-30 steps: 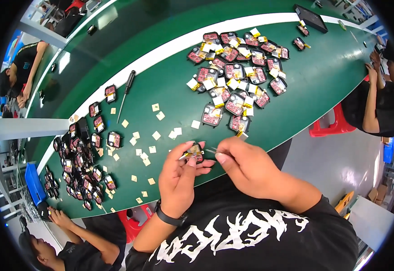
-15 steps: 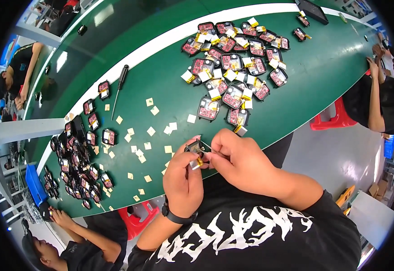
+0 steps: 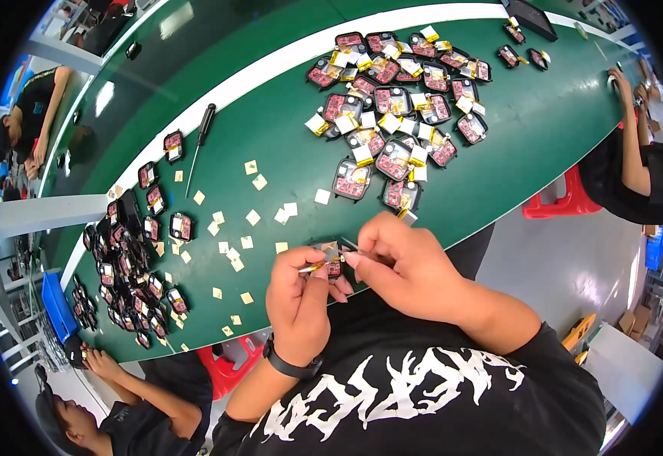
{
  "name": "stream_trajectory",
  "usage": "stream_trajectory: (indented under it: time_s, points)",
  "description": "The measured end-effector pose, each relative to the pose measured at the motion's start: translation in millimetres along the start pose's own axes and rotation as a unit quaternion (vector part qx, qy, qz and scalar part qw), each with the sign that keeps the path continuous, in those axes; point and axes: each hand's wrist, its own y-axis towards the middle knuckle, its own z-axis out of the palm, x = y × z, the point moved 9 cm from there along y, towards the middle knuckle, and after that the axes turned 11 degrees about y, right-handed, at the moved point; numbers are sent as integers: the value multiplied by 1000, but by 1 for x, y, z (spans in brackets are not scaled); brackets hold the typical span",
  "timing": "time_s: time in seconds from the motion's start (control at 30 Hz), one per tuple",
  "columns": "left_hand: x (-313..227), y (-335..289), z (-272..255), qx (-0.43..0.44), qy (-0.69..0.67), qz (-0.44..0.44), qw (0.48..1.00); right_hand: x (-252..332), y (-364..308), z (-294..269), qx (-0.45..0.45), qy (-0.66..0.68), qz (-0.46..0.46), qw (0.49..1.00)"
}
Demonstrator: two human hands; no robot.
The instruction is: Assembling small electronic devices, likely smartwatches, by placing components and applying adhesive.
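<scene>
Near the front edge of the green table, my left hand (image 3: 297, 308) is closed around a small black housing with a red circuit board (image 3: 334, 267). A silver battery with yellow tape (image 3: 313, 267), seen edge-on, is pinched between the left thumb and forefinger. From the right, my right hand (image 3: 407, 264) meets the housing, its thumb and forefinger pinched on a thin grey metal tool (image 3: 348, 244). Its tip is over the housing; the fingers hide much of it, so I cannot tell its exact kind.
Several housings with batteries (image 3: 392, 156) cluster beyond my hands; a dense pile of more housings (image 3: 126, 266) lies left. Small pale square pads (image 3: 253, 217) are scattered between, near a black screwdriver (image 3: 205, 125). Co-workers sit at both sides; a blue bin (image 3: 59, 308) is far left.
The battery has swung up and left, from hanging below the housing to edge-on in my left fingers. At the far right, another housing now lies on the table and the co-worker's arm has moved.
</scene>
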Motion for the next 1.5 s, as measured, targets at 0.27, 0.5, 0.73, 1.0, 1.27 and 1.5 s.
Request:
stream_trajectory:
  time_s: [0.27, 0.5, 0.73, 1.0, 1.27, 1.5]
  points:
    - [-3, 3, 4, -24, 52, 7, 998, 16, 11, 1, 58, -55, -3, 997]
    - [-2, 5, -1, -9, 62, -37, 997, 24, 21, -2, 19, -150, -122, 981]
    - [1, 3, 2, -26, 51, -42, 997, 3, 16, -6, 16, -20, 46, 999]
    - [3, 2, -2, -21, 87, -19, 996, 11, 14, 4, 56, -56, -1, 997]
    - [0, 1, 2, 45, 126, 3, 991, 9, 17, 2, 8, -65, -68, 996]
    - [4, 0, 0, 87, 111, -4, 990, -11, 23, -1, -19, -12, 76, 997]
